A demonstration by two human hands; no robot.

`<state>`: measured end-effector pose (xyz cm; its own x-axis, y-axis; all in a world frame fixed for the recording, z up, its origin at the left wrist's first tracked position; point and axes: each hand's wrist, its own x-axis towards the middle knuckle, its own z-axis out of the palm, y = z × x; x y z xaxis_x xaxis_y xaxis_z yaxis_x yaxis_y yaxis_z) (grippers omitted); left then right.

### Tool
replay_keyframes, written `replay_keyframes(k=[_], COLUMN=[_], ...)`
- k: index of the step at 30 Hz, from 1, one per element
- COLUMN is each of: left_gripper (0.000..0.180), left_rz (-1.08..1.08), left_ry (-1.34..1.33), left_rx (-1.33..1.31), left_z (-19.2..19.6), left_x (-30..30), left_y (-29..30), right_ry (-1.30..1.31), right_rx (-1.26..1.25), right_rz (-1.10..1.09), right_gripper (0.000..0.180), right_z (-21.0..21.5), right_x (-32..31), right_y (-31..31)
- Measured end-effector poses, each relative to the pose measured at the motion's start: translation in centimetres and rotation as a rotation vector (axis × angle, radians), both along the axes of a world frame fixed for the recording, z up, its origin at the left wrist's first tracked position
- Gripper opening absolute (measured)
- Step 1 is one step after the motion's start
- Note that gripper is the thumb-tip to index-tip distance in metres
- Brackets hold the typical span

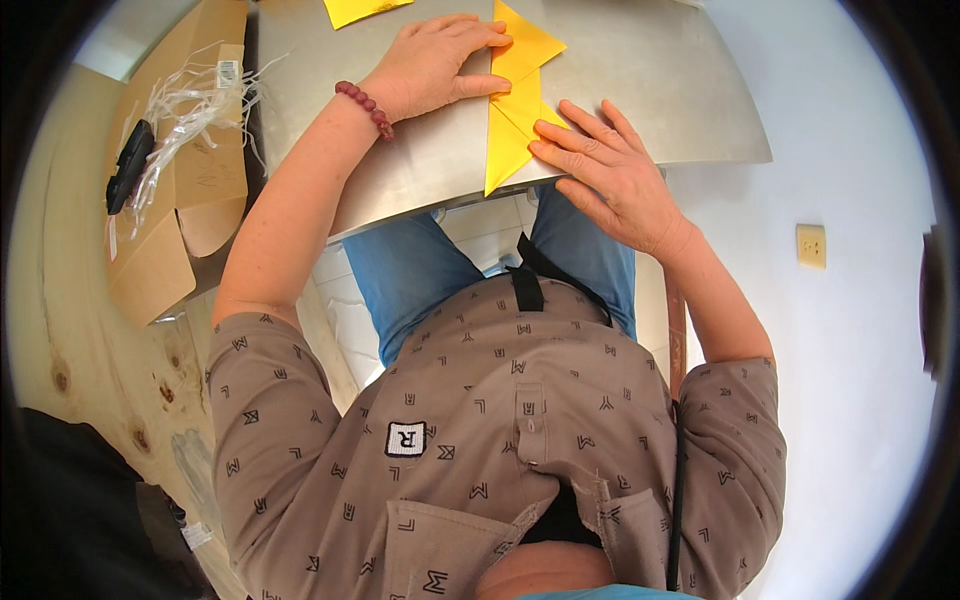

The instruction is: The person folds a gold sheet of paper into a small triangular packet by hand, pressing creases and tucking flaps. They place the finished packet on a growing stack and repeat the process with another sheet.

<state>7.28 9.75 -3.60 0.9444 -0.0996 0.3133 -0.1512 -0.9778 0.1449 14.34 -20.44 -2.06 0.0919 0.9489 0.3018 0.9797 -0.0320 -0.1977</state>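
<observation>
A yellow sheet of paper (512,117), folded into pointed triangular flaps with crease lines, lies on the metal table (420,170) near its front edge. My left hand (435,65) rests at the paper's left side, with fingers stretched out and thumb apart, the tips touching its edge. From the right, my right hand (620,185) lies with spread fingers, its fingertips on the paper's lower right edge. Neither hand is closed around anything. Farther back, part of another yellow piece of paper (362,9) shows at the picture's top edge.
Left of the table stands an opened cardboard box (205,180), with whitish plastic strips (195,105) and a black object (130,167) on it. A wall with an outlet (811,246) is at the right. My legs are under the table's front edge.
</observation>
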Motion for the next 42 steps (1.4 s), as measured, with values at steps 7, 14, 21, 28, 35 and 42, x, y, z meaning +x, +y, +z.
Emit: replay_keyframes(k=[7,14,21,28,35,42], left_gripper=[0.06,0.071,0.079,0.085,0.089,0.092], left_rz=[-0.008,0.007,0.024,0.03,0.03,0.05], left_ry=[-0.006,0.031,0.041,0.05,0.056,0.088], left_rx=[0.003,-0.043,-0.057,-0.064,-0.069,-0.07], left_z=[0.5,1.2,1.5,1.4,1.4,1.4], left_x=[-0.2,-3.4,-4.0,-4.9,-5.0,-5.0], left_y=[-0.4,-2.9,-3.7,-4.4,-4.6,-4.7], right_ry=[0.014,0.096,0.143,0.135,0.183,0.291], right_rx=[0.077,0.145,0.229,0.274,0.271,0.317], right_rz=[-0.008,0.041,-0.045,-0.052,-0.065,-0.116], right_gripper=[0.039,0.04,0.04,0.04,0.03,0.011], right_z=[-0.1,-0.6,-1.0,-1.3,-1.0,-0.6], right_x=[-0.2,-0.5,-1.1,-1.1,-1.2,-1.4], right_y=[0.1,-0.9,0.4,0.8,0.5,1.4])
